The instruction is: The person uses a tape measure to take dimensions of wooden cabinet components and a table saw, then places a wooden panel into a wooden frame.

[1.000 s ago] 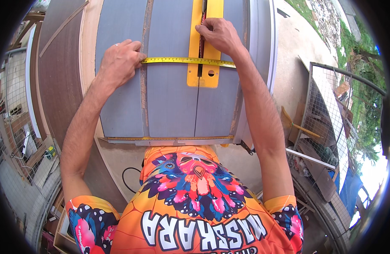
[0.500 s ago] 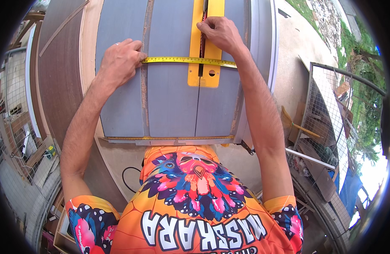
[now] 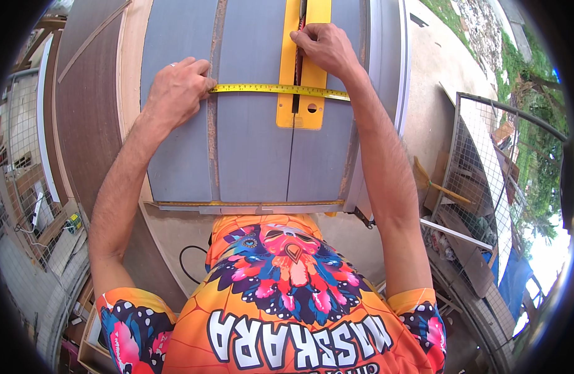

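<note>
A gray table saw (image 3: 249, 156) lies before me, with a yellow throat plate (image 3: 312, 119) around its blade (image 3: 297, 71). A yellow tape measure (image 3: 249, 88) stretches crosswise over the table and plate. My left hand (image 3: 179, 92) pinches its left end near a groove in the table. My right hand (image 3: 324, 48) has thumb and fingers pinched at the blade, beyond the tape. The tape's right end runs out of sight beneath my right wrist.
A brown board (image 3: 87, 106) lies along the saw's left side. Metal rails edge the table. To the right stand a wire-mesh frame (image 3: 480, 149), a yellow broom (image 3: 436, 184) and leaning scraps. Mesh panels and wood (image 3: 41, 212) crowd the left. A dark cable (image 3: 190, 249) loops below.
My right hand has shifted very slightly right and away from me along the blade. My left hand and the tape are almost unchanged.
</note>
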`<state>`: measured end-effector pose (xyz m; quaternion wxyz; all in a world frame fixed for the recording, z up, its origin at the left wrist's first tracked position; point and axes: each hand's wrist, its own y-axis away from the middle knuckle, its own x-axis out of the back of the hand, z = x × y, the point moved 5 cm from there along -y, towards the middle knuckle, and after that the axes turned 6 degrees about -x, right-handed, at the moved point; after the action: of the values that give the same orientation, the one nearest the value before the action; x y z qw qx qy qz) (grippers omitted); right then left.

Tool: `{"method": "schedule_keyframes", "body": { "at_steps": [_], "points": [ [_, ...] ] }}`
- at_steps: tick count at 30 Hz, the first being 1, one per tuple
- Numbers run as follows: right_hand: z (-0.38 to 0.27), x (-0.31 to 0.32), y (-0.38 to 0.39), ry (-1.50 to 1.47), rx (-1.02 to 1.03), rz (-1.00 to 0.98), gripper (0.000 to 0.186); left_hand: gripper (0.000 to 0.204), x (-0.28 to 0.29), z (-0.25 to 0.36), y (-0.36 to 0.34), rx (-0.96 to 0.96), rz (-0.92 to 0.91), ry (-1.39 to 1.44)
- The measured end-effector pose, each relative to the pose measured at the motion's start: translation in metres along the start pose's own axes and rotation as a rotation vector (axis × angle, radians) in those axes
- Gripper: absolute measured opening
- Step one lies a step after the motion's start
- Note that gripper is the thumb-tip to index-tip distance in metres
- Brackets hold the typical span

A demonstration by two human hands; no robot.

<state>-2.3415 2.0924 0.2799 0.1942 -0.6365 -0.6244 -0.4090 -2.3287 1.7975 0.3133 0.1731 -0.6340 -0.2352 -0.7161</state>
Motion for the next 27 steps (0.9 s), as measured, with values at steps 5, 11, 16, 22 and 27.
{"method": "schedule_keyframes", "body": {
  "at_steps": [5, 11, 16, 22, 27],
  "points": [
    [-0.0009, 0.0, 0.0012, 0.021, -0.014, -0.025, 0.047, 0.013, 0.0022, 0.0012, 0.0003, 0.001, 0.047, 0.026],
    [-0.0001, -0.0005, 0.0017, 0.004, -0.018, -0.027, 0.046, 0.013, 0.0063, 0.0029, 0.0012, -0.004, 0.043, 0.025],
    [0.0007, -0.0015, 0.0031, -0.028, 0.014, 0.03, 0.041, 0.019, 0.0012, 0.0005, 0.0015, 0.005, 0.001, 0.003],
    [0.0012, -0.001, 0.0025, -0.009, 0.001, 0.014, 0.041, 0.021, 0.0019, 0.0005, 0.002, 0.003, 0.009, 0.018],
    [0.0019, -0.0018, 0.0012, -0.005, -0.006, -0.002, 0.041, 0.022, 0.0014, -0.0006, 0.0015, -0.01, 0.02, 0.02]
  ]
}}
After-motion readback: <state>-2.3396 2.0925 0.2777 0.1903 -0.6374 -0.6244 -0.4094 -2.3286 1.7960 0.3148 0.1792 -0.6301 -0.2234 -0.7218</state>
